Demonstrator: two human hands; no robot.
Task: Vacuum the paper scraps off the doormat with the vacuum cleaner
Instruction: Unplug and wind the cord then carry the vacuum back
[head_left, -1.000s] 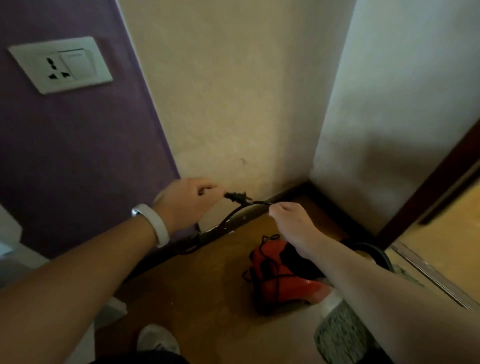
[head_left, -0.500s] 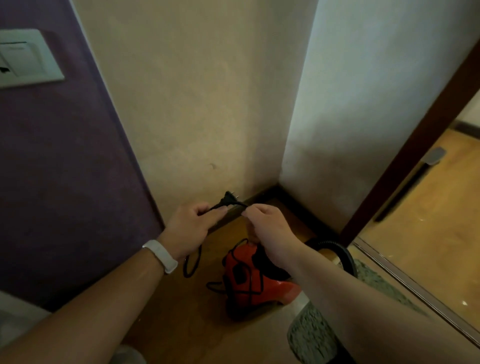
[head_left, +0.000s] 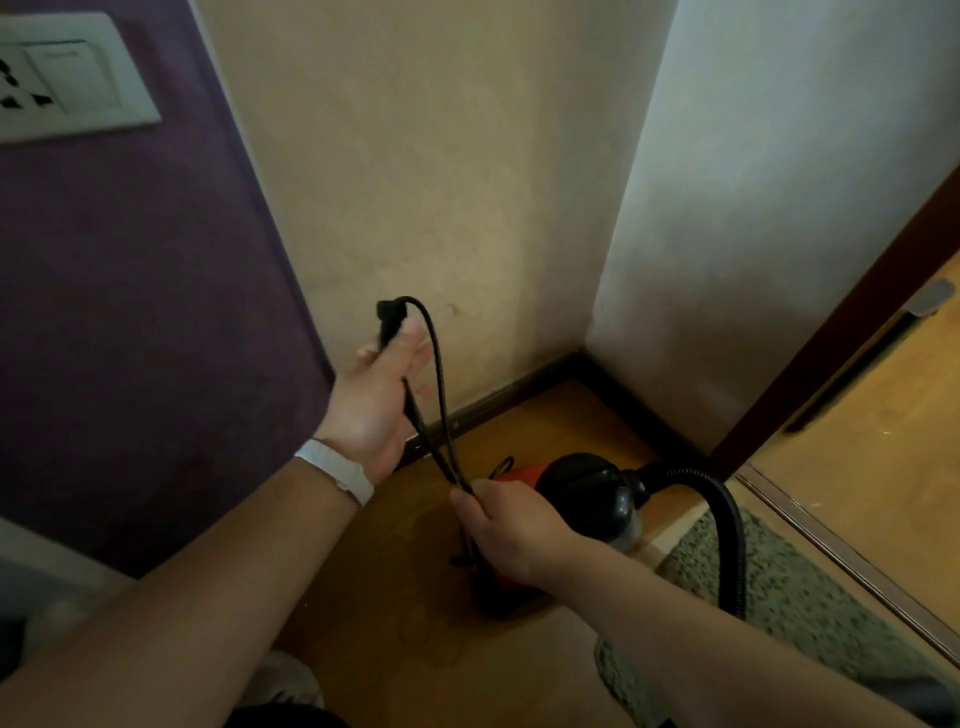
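Fingers of the left hand lie nearly straight, palm turned to the right, and a black power plug stands up above them, gripped at its base between thumb and forefinger as far as the view shows. Far up and to the left of these fingers a white wall socket sits on a purple wall. Just below and left of them a white wristband circles the left wrist.

From the plug a black power cord arches over the fingertips and drops in two strands that run down past the palm. Both strands meet lower right in the right hand, whose fingers are curled, the thumb pinching the two strands together against them.

Directly behind and below the right fingers, touching nothing but the wooden floor, stands the red and black vacuum cleaner, partly hidden by that hand, in the corner where a cream wall meets a white one. To the right of those fingers its black hose curves up and then down over a speckled grey-green doormat, which lies just beside the cleaner. Farther right still, a dark brown door frame rises at a slant.
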